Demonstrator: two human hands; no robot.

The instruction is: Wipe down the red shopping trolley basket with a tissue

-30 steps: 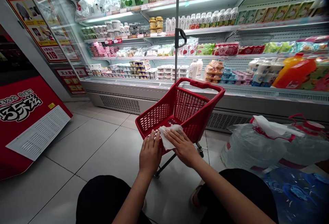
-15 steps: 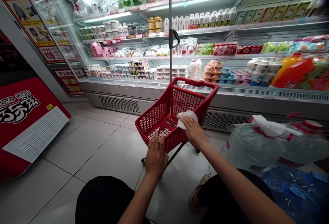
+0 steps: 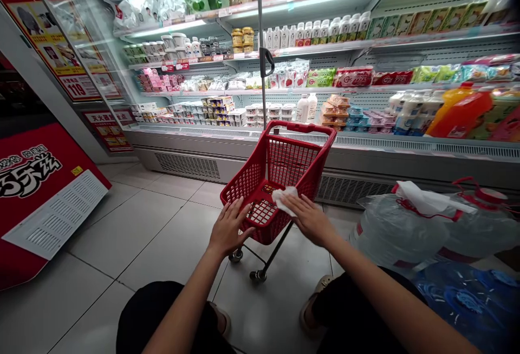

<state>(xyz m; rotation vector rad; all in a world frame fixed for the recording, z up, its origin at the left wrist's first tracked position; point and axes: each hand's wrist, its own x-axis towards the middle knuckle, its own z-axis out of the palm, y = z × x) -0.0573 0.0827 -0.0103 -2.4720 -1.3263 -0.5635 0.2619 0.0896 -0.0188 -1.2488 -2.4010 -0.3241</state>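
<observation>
A red plastic shopping cart [image 3: 294, 153] with lattice walls stands on dark wheeled legs between my knees and the refrigerated shelves. Fingers spread, my left hand [image 3: 231, 229] rests at the left corner of its near rim. My right hand [image 3: 309, 217] presses a crumpled white cloth or tissue [image 3: 284, 200] against the basket's right rim. Part of the white piece is hidden under my fingers. Through the lattice floor of the basket the pale tiles show.
Behind the cart runs a refrigerated display case [image 3: 195, 164] with drinks and dairy packs. Large water bottles [image 3: 406, 229] in clear wrap and a blue-tinted water jug [image 3: 467, 300] stand at my right. A red freezer cabinet [image 3: 44, 191] is at left, on grey floor tiles [image 3: 146, 235].
My left hand has moved left and up, from the near front edge to the left corner. My right hand has slid the white piece along the rim toward me. The cart has turned slightly.
</observation>
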